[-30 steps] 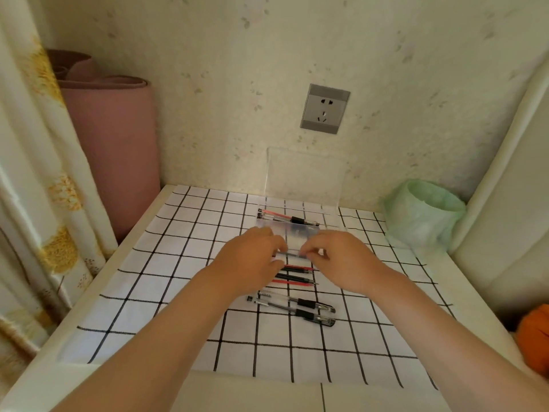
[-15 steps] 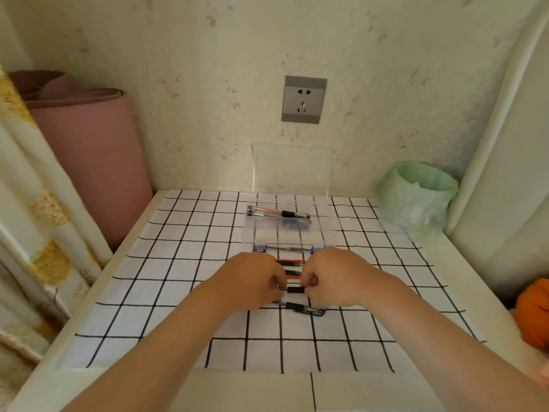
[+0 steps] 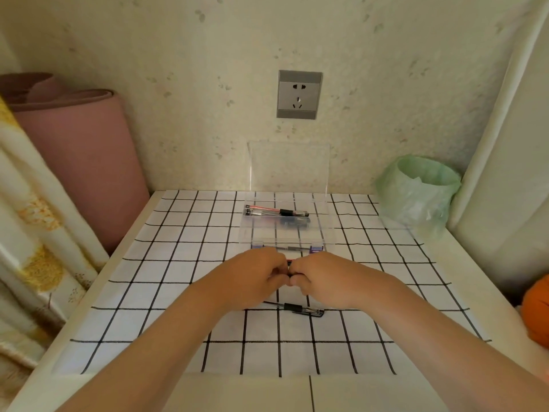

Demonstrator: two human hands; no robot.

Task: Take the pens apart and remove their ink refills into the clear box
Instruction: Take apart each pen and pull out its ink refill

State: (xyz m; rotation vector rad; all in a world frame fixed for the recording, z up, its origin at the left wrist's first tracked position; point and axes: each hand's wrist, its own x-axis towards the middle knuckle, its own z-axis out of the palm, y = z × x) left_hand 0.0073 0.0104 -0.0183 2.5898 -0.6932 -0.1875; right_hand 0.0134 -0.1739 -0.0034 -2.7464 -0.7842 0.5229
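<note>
My left hand [image 3: 252, 278] and my right hand [image 3: 322, 281] meet in front of the clear box [image 3: 326, 233], fingers curled, both gripping one pen [image 3: 288, 264] between them; only a short red and black bit of it shows. The box stands open with its lid upright against the wall. Pens [image 3: 276, 212] lie along its far side and a thin piece rests by the near wall. Another black pen [image 3: 297, 308] lies on the checked cloth just below my hands. Other pens under my hands are hidden.
A green-bagged bin [image 3: 416, 191] stands at the back right. A pink rolled mat [image 3: 74, 150] leans at the back left beside a curtain. An orange object [image 3: 534, 310] sits at the right edge. A wall socket [image 3: 299, 94] is above the box.
My hands drew back from the box towards me and closed together on one pen. The view tilted up, so the box sits farther from my hands.
</note>
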